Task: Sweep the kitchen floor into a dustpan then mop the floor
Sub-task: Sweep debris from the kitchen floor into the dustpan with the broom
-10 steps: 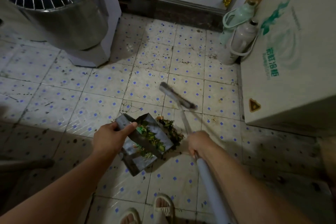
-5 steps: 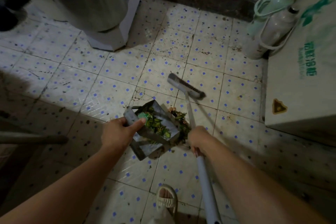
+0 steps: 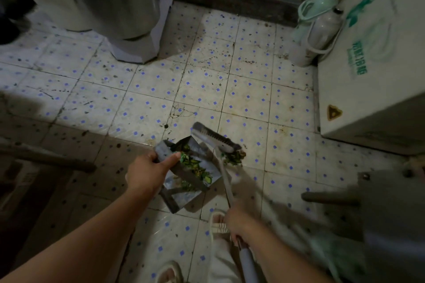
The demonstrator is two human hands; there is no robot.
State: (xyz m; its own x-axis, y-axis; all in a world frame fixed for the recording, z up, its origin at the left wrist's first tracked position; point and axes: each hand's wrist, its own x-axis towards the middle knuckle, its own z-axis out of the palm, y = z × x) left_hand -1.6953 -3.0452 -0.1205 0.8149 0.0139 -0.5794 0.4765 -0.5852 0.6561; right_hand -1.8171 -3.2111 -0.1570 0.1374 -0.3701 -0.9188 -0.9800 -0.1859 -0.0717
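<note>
Kitchen floor [image 3: 202,89]: pale tile with blue dots, speckled with dirt, dimly lit; mopping not yet begun, by our judgement.

Dustpan [image 3: 184,193]: a flat metal pan tilted on the floor, part-filled with green scraps; our left hand [image 3: 147,173] gripped its upper edge, thumb along the rim.

Broom head [image 3: 215,139]: just beside the pan's mouth, a small heap of green scraps [image 3: 234,157] under it, not yet in the pan; our right hand [image 3: 239,223] was closed round the broom handle, blurred.

Risks, as we judged them: a hard stroke could fling scraps over the pan's far edge; a steeper tilt could spill what it held; our sandalled foot [image 3: 217,223] stood close to the handle.

Surroundings: metal drum with wire grille [image 3: 110,0] far left; white cabinet [image 3: 368,76] right, flasks [image 3: 319,27] beside it; grey stool [image 3: 391,209] near right, crowding the handle's swing.
</note>
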